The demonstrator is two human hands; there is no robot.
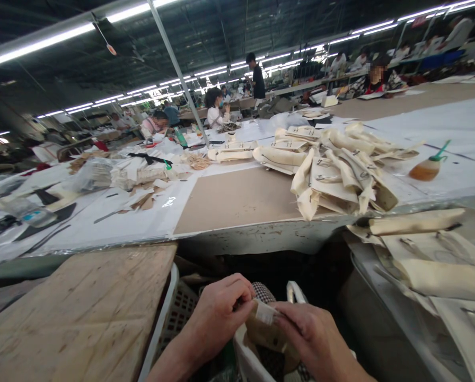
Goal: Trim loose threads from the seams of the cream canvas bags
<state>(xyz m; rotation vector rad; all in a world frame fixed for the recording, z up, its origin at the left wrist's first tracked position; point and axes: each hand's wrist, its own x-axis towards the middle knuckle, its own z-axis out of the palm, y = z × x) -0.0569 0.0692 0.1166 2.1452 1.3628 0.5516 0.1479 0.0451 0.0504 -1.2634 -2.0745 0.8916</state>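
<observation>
My left hand and my right hand are low in the view, close together over my lap. Both are closed in a pinch on a small tan piece with a whitish strip held between them. A checked cloth shows just behind the piece. A white plastic basket stands below my left hand, between the wooden board and my lap.
A worn wooden board lies at the left. Ahead is a long table with a brown sheet, a pile of cream leather pieces and a glue bottle. More cream pieces are stacked at the right. Other people work at far tables.
</observation>
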